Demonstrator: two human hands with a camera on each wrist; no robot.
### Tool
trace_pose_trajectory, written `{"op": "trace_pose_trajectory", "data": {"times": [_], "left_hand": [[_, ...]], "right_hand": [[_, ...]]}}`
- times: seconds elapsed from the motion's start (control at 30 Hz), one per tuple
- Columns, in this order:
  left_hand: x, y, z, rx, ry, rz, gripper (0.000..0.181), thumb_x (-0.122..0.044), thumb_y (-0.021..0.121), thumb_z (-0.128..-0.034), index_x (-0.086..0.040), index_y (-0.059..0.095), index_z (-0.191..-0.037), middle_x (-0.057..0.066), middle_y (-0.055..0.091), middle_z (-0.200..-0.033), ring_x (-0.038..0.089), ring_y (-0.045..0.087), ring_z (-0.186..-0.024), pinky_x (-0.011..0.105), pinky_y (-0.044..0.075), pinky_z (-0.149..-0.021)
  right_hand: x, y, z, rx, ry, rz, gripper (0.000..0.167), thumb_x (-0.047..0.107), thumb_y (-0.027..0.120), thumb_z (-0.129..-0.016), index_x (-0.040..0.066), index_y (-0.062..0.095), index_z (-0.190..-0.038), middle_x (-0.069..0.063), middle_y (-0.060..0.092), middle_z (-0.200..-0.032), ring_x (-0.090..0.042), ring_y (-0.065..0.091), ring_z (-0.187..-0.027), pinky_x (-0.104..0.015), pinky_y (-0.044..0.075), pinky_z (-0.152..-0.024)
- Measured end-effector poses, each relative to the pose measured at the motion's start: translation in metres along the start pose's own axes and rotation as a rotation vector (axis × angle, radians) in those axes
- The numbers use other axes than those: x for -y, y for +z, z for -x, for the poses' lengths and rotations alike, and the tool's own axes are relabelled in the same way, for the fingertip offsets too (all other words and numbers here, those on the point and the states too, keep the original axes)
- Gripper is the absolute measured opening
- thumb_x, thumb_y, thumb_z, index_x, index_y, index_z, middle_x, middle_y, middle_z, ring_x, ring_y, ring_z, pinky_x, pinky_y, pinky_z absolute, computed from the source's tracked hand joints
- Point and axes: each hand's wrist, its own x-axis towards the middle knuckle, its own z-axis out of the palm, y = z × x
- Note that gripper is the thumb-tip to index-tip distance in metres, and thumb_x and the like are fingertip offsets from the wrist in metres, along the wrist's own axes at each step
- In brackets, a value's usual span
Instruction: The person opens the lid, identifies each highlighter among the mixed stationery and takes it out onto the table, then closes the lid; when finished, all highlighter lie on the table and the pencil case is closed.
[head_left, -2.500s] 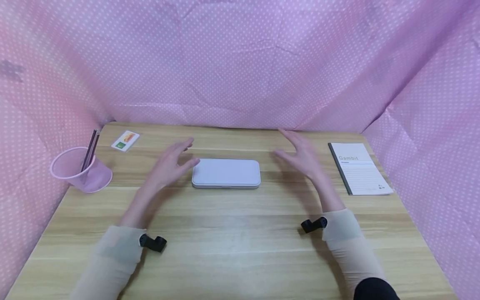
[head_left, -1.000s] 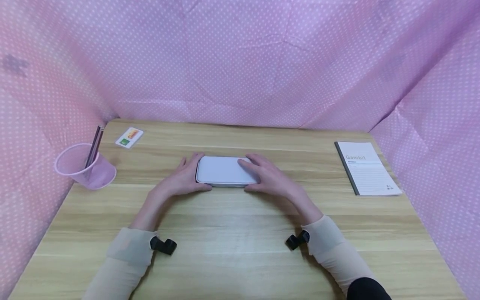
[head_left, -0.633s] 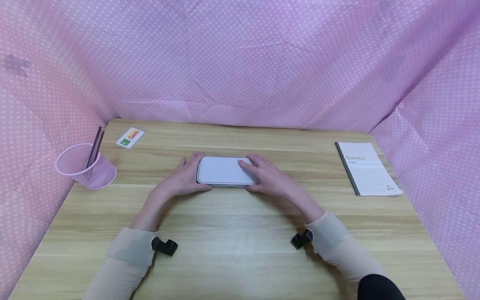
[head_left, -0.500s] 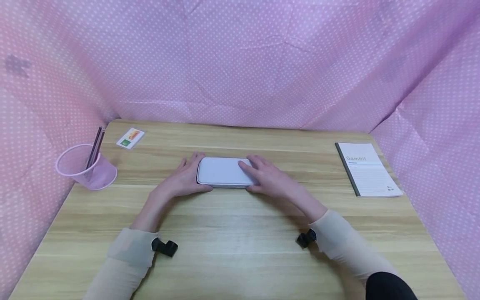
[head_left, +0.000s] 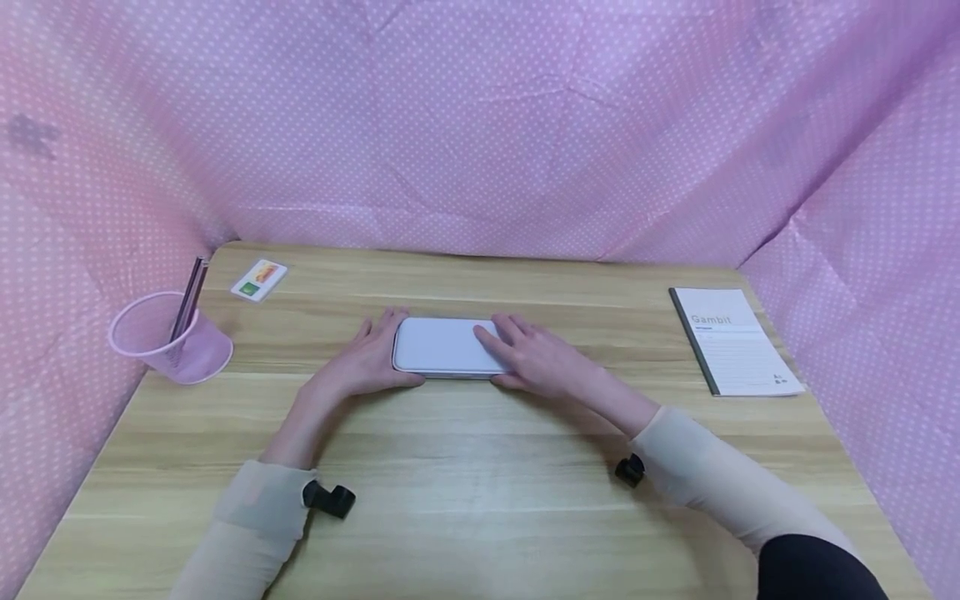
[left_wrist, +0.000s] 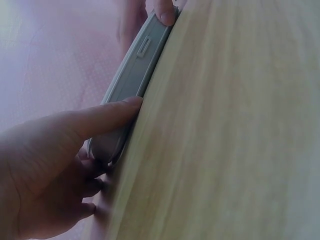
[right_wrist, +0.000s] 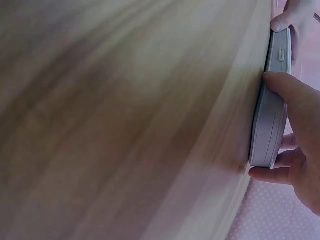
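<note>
A flat white case (head_left: 442, 346) with rounded corners lies shut on the wooden table, in the middle of the head view. My left hand (head_left: 366, 358) grips its left end, thumb on the front side and fingers toward the back. At the opposite end my right hand (head_left: 543, 360) holds it, with the thumb along the front edge and one finger lying over the top. A small latch (left_wrist: 144, 46) shows on the case's grey front side in the left wrist view. In the right wrist view, the right hand's fingers wrap the case's end.
On the left a pink mesh cup (head_left: 176, 342) leans tilted, with dark sticks (head_left: 189, 296) in it. A small card (head_left: 258, 280) with pictures lies behind it. To the right rests a white notepad (head_left: 735, 342). Pink dotted cloth (head_left: 480, 125) surrounds the table (head_left: 465, 467).
Both hands were apart from the case at first, then came in and took hold of its two ends. Since then the right forearm has swung outward to the right; the case has hardly moved.
</note>
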Motion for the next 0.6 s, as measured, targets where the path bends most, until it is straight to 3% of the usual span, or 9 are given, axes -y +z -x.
{"op": "trace_pose_trajectory", "data": {"times": [0.27,0.6], "left_hand": [[-0.0040,0.0011,-0.0006,0.018,-0.033,0.007,0.111,-0.044,0.083,-0.0794,0.000,0.018,-0.158,0.030,0.017,-0.169,0.045,0.010,-0.160,0.062,0.006,-0.131],[0.0011,0.0021,0.0008,0.015,0.002,-0.038,0.111,-0.049,0.080,-0.0827,-0.001,0.016,-0.159,0.030,0.017,-0.169,0.045,0.011,-0.160,0.063,0.007,-0.131]], "right_hand": [[-0.0009,0.0013,0.0007,-0.015,-0.015,0.015,0.077,0.051,0.062,-0.099,0.010,0.037,-0.159,-0.021,0.050,-0.142,-0.036,0.061,-0.123,-0.045,0.063,-0.091],[-0.0021,0.0009,-0.0012,-0.013,-0.022,0.016,0.077,0.053,0.060,-0.100,0.010,0.037,-0.159,-0.020,0.050,-0.142,-0.032,0.062,-0.121,-0.041,0.064,-0.088]]}}
